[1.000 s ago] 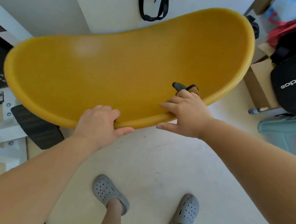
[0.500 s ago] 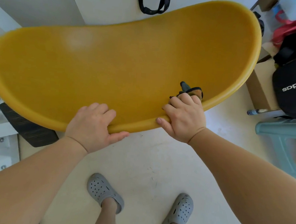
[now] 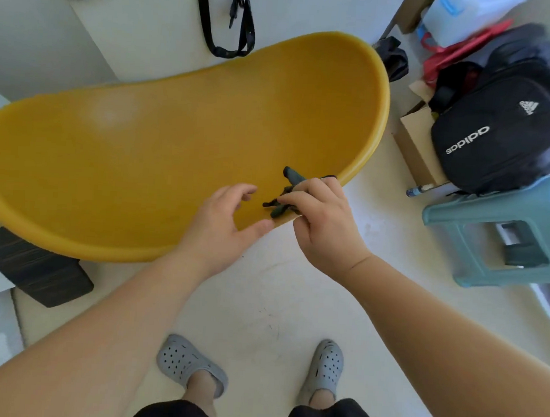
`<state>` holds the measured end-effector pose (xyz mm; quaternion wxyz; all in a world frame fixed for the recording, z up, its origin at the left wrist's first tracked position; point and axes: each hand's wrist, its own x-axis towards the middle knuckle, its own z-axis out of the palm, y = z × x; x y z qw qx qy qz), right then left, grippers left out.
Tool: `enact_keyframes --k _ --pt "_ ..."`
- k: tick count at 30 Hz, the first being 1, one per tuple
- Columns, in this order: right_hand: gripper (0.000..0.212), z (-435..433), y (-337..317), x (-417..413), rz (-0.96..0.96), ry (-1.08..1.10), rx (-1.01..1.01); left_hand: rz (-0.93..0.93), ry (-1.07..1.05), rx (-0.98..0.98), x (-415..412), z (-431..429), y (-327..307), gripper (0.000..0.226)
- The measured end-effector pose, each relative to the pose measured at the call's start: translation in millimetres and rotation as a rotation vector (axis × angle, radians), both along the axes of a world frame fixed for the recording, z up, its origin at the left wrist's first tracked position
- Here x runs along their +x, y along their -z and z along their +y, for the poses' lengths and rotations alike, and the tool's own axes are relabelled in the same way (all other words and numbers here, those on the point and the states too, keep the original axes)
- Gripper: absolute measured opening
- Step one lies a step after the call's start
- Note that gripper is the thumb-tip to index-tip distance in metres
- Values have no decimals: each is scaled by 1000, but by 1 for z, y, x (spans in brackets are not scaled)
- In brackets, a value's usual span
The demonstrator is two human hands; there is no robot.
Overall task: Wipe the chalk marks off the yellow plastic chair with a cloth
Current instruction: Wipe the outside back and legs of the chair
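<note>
The yellow plastic chair fills the middle of the head view, its curved shell facing me. A faint whitish chalk smudge shows on its upper left. My right hand is at the shell's near right rim, shut on a small dark cloth that pokes out above and left of my fingers. My left hand hovers just left of it over the rim, fingers spread and holding nothing, thumb close to the cloth.
A teal plastic stool stands at the right. Behind it are a black bag and a cardboard box. A black pad lies at the lower left. My feet in grey clogs stand on the pale floor.
My left hand let go of the chair rim and moved right toward the cloth, fingers now spread. The right hand lifted off the rim with the cloth. The view shifted, with the chair now lower and left.
</note>
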<state>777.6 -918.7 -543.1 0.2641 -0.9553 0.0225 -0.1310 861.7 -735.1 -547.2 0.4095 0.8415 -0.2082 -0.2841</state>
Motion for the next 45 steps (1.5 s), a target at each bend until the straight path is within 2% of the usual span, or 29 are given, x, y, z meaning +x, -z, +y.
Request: enact_keyframes --k 2,4,6,10,16,19,23,28,30,32,33,35,37,40,45 --pt "43 2 -26 -17 0 89 127 91 26 -159 -16 -25 -20 56" --pt "45 1 -46 -33 29 167 223 102 86 -283 -31 -44 -30 37" --pt "46 -6 -54 -45 24 203 284 53 83 -316 -40 -60 -37 17" --pt "45 -41 -40 -64 -8 204 307 -116 -31 -238 -49 -93 -37 13" --pt "27 -120 12 -93 -23 284 269 -134 -27 -18 -86 -150 -23 15" --pt "26 -153 40 -103 -26 288 244 -86 -35 109 -103 -182 -13 17" --pt "17 -181 73 -104 -14 372 415 -111 -9 242 -116 -225 -7 20" --pt "21 -187 108 -93 41 476 515 -213 124 398 -107 -263 10 16" --pt "21 -189 125 -89 8 485 620 -326 227 462 -98 -268 20 9" --pt "21 -189 142 -83 -31 484 742 -574 337 508 -84 -267 27 33" --pt "23 -190 150 -79 -46 488 799 -691 376 490 -75 -267 27 38" --pt "29 -191 167 -68 -83 482 894 -874 431 447 -52 -269 28 37" --pt "29 -194 183 -52 -143 481 922 -971 455 446 -27 -274 30 37" --pt "26 -199 207 -25 -249 477 925 -962 451 512 7 -288 38 47" --pt "21 -215 242 10 -504 390 984 -802 290 525 39 -328 60 60"
